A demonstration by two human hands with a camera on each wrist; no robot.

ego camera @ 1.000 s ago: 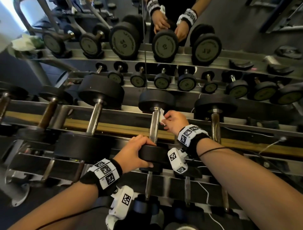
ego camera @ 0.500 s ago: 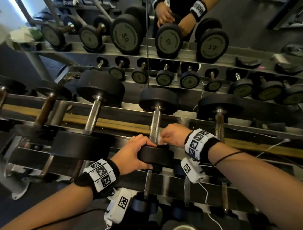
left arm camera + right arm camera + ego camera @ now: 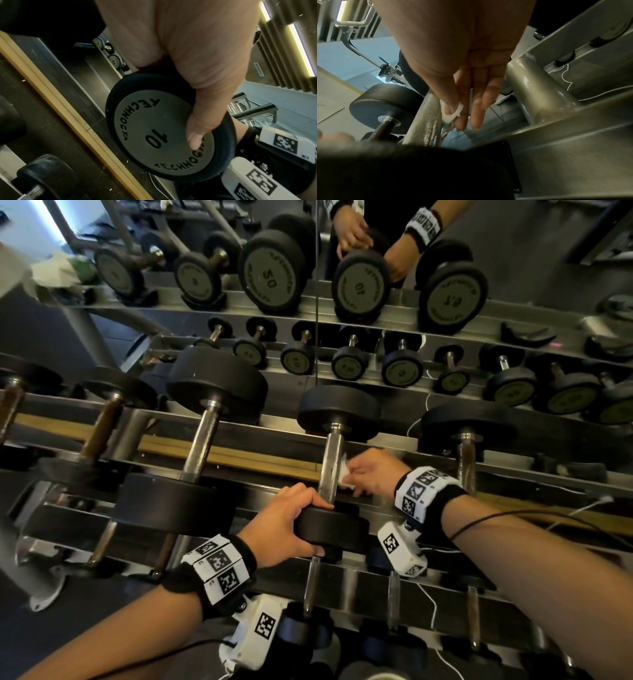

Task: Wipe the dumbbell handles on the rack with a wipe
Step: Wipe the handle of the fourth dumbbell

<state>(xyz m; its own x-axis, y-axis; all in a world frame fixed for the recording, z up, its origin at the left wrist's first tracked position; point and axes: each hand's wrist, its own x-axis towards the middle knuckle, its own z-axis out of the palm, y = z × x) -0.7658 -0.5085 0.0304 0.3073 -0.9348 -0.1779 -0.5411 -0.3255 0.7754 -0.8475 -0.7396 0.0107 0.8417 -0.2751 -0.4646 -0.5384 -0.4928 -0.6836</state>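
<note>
Dumbbell [image 3: 334, 463] lay on the rack [image 3: 513, 474]; left hand [image 3: 277, 529] clenched its near head, marked 10. Right hand [image 3: 373, 475] pinched a white wipe [image 3: 344, 474], seemingly against the blurred handle's right side

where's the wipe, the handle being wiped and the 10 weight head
wipe [image 3: 452, 115]: right wrist view, white fold under the fingertips
handle [image 3: 331, 463]: head view, middle of the metal bar
10 weight head [image 3: 159, 139]: left wrist view, grey end face by the number
</note>
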